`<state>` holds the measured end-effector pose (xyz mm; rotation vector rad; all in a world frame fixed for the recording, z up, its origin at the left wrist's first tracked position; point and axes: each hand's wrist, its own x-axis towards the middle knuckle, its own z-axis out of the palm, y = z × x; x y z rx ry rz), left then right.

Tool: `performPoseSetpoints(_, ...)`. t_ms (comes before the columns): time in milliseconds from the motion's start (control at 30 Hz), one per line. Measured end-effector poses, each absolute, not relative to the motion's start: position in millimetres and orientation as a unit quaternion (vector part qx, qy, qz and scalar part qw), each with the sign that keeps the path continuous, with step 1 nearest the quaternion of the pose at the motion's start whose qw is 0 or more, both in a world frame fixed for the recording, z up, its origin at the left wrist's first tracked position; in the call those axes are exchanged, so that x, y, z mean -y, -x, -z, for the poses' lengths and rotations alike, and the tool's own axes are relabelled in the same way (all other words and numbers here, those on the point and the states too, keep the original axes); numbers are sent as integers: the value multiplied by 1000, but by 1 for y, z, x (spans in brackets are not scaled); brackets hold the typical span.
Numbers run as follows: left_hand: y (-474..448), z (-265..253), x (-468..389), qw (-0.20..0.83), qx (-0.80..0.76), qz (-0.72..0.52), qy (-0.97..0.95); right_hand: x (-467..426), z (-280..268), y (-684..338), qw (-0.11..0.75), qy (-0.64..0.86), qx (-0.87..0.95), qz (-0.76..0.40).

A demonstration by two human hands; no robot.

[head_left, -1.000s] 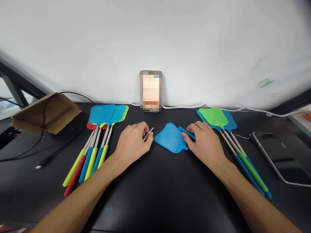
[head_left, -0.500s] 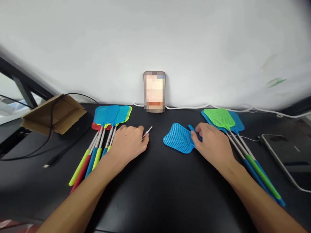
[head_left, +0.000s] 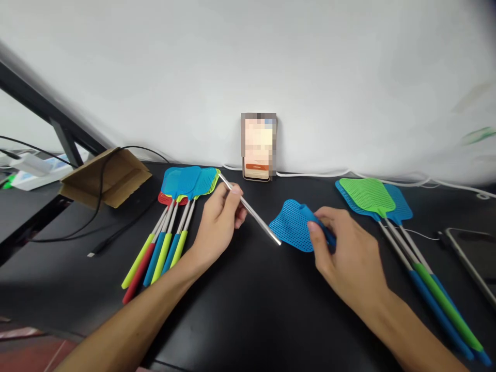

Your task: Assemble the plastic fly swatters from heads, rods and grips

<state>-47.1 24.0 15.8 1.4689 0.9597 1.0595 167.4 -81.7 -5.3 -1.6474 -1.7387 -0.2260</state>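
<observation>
My left hand [head_left: 222, 219] is closed around a thin silver metal rod [head_left: 258, 217], which slants down toward the right. In my right hand [head_left: 344, 243] is a blue handle [head_left: 314, 219], pinched between thumb and fingers with its end pointing up and left. A blue fly swatter head [head_left: 292, 227] of perforated plastic lies flat on the black table, partly covered by that handle. The rod's lower end is close to the left edge of the swatter head; I cannot tell whether they touch.
Several fly swatters [head_left: 165, 227] with coloured grips lie at left, and more fly swatters [head_left: 403, 248] at right. A phone [head_left: 258, 147] leans on the wall. A cardboard box [head_left: 106, 178] and black cable [head_left: 112, 240] are at left, another phone [head_left: 475, 253] at far right.
My left hand has raised the metal rod, so more of it shows. My right hand has lifted the blue handle over the swatter head. The view has shifted slightly left.
</observation>
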Motion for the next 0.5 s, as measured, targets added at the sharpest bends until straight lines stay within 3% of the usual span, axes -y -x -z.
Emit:
performPoseSetpoints(167,43,-16,-25,597,-357,-562,-448,87,3,-152,380,558,735,56)
performPoseSetpoints(500,39,-19,-17,632,-328,-571,-409,88,-2,-151,392,528,746,106)
